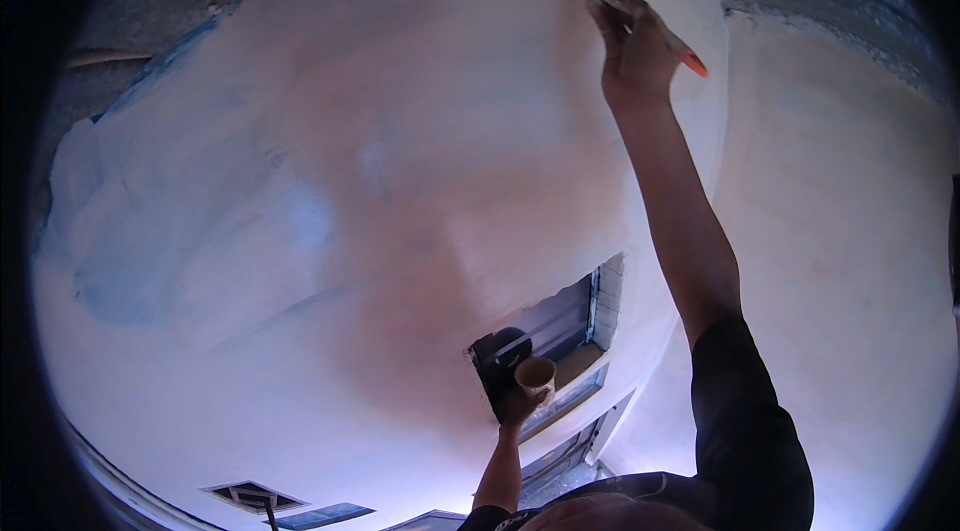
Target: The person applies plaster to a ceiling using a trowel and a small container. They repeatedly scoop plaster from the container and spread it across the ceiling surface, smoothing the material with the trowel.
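My right arm is stretched far up, and its hand [638, 51] is closed around a paintbrush [692, 62] with an orange-tipped handle. The brush's head, blurred and partly dark, lies against or very near the top edge of a large pale painted wall [400, 111]. Lower down, my left hand [520, 406] grips a light-coloured cup [536, 374] with its open top showing. What the cup contains cannot be made out.
Rough grey, unpainted material [810, 1] borders the pale wall along the top. Behind the cup is a recessed opening [570, 321] with a dark round object [505, 346] in it. A second pale wall [840, 231] meets the first at a corner on the right.
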A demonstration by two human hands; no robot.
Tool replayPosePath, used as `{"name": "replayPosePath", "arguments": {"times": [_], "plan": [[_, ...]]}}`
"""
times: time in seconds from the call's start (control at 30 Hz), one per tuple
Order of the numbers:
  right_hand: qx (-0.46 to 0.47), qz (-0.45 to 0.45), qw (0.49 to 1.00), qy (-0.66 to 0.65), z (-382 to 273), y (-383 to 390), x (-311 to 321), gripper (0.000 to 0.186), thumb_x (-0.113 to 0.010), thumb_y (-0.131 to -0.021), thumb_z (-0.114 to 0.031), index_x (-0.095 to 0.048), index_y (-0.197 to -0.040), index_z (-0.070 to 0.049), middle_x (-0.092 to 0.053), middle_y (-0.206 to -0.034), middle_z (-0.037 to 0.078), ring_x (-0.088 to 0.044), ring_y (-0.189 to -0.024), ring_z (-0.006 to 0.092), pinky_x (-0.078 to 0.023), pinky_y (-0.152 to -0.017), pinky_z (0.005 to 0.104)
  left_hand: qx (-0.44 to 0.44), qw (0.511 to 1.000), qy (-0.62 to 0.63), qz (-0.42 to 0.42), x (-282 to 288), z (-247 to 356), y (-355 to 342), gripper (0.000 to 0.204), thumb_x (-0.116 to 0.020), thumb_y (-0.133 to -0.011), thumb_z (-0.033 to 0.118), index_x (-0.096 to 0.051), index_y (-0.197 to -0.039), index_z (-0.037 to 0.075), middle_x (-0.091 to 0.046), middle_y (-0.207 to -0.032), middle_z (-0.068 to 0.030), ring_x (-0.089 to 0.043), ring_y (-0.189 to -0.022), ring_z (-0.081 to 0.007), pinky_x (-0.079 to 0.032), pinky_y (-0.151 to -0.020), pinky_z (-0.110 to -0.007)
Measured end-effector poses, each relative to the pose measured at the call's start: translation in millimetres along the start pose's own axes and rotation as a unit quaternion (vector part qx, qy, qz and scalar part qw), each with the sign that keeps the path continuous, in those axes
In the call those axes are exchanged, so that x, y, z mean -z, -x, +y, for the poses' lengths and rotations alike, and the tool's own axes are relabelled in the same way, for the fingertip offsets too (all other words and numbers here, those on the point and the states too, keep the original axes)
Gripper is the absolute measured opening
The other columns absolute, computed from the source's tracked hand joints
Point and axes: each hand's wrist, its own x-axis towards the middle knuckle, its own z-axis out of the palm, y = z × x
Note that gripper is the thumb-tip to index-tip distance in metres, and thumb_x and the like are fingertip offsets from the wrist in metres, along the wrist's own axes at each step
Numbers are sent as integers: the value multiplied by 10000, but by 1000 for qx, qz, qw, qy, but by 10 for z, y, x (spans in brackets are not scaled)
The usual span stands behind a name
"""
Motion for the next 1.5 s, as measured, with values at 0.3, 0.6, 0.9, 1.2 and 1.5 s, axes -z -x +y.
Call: {"name": "replayPosePath", "arguments": {"times": [0.3,0.6,0.9,1.2,1.5], "plan": [[-8,-23,994,-102,148,-11,86,275,-388,-945,-60,-436,-1162,102,-483,-1153,185,-516,-1113,256,-464,-1006,335,9,1000,3,-27,-51,-98,-1,748,-768,-687,480,-508,-1245,56,-600,-1181,-150,-582,-1091,-302,-471,-916,-385],[9,-47,976,-213,237,-126,77,279,-453,-963,-167,-511,-1168,13,-569,-1126,96,-554,-1066,191,-497,-917,308,12,999,1,-34,-31,-131,37,748,-767,-687,477,-506,-1248,56,-597,-1186,-151,-580,-1095,-303,-472,-915,-384],[-27,-66,978,-198,279,-154,-62,271,-401,-983,-140,-500,-1149,50,-542,-1150,119,-561,-1059,205,-490,-979,306,11,999,-2,-33,-8,-155,60,749,-767,-688,474,-505,-1250,56,-595,-1191,-152,-579,-1099,-304,-472,-915,-383],[-35,-23,973,-225,370,-226,46,269,-435,-963,-93,-493,-1173,65,-540,-1173,139,-555,-1081,223,-491,-971,308,50,997,6,-57,-163,-495,106,742,-781,-690,447,-504,-1247,42,-609,-1154,-156,-580,-1092,-294,-463,-914,-380],[11,-35,992,-121,408,-327,99,302,-511,-930,-79,-500,-1198,60,-546,-1188,143,-544,-1098,242,-488,-958,353,48,997,-3,-58,-139,-377,58,711,-773,-691,455,-530,-1219,44,-622,-1135,-155,-597,-1068,-295,-476,-898,-378]]}}
